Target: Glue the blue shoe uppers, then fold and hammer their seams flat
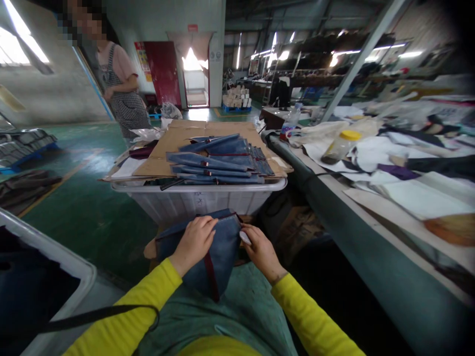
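Observation:
A blue denim piece (226,252) with a dark red stripe hangs over my lap. My left hand (196,242) lies on its upper part, fingers closed on the cloth near the top edge. At the piece's upper right corner, my right hand (260,247) pinches the edge, with a small whitish object (245,238) by the thumb; what that object is, I cannot make out. Just ahead, a stack of similar denim pieces (222,160) rests on flat cardboard (181,133) over a white bin (163,198).
To the right runs a long table (334,198) with cloth scraps, a yellow-lidded jar (341,147) and a bottle (291,121). A second bin (89,277) with dark cloth stands at lower left. A person in a checked apron (128,106) stands at back left.

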